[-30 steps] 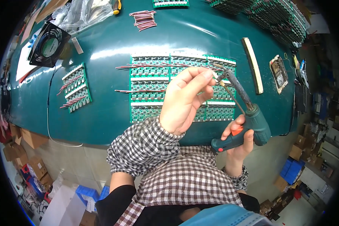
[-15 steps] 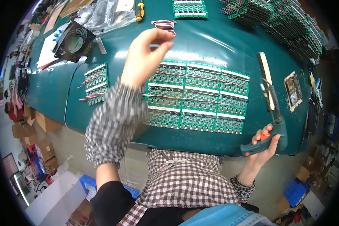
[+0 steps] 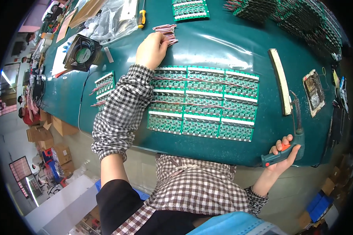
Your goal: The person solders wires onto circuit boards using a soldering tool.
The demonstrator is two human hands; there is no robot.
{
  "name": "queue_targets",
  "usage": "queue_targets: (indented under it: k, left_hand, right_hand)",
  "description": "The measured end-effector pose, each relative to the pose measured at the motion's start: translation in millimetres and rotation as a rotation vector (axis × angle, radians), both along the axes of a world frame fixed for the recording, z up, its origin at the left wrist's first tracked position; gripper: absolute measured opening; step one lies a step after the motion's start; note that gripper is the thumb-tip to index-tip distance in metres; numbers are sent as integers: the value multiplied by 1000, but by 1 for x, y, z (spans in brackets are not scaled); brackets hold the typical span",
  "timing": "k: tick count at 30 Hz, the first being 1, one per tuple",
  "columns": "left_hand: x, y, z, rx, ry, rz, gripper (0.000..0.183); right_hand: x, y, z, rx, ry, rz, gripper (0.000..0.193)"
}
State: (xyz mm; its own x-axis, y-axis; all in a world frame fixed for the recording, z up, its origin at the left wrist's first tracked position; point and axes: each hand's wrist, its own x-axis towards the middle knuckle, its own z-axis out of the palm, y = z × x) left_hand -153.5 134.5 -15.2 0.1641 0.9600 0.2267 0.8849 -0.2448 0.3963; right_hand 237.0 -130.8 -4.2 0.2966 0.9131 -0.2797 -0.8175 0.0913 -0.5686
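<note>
My left hand reaches over the green table to a small pile of red and white wires. Its thumb and fingers are bent together at the pile's near edge, pinching at the wires; the fingertips are partly hidden. My right hand is wrapped round a dark green soldering gun with a red trigger, its metal tip pointing away from me. Between my hands lies a block of green circuit boards with white strips. Wires lie across its upper and middle rows.
A smaller board with wires lies left, partly behind my sleeve. Beyond are a black fan, plastic bags, a screwdriver and another board. Stacked boards, a pale bar and a soldering tray are right.
My left hand has come down onto the wire pile, its fingers closing there. My right hand still holds the soldering gun, now slightly lower and farther right in view. The whole view has shifted slightly.
</note>
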Motion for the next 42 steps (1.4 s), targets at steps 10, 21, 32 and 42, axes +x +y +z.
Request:
queue_targets:
  k: [10,21,32,42]
  left_hand:
    - [-1,4,-2,-125,-214,-12,16]
    - [-4,10,-12,-284,-409,60,14]
    - [21,-26,33,-193,-608,-199,15]
    - [105,-114,52,-797,-454,-455,7]
  right_hand:
    - [-2,-9,1,14,-17,40,38]
    - [-8,-8,5,-38,-49,58,39]
    - [-6,-16,11,-82,-147,34,41]
    - [-11,-35,15,-71,-243,0,43]
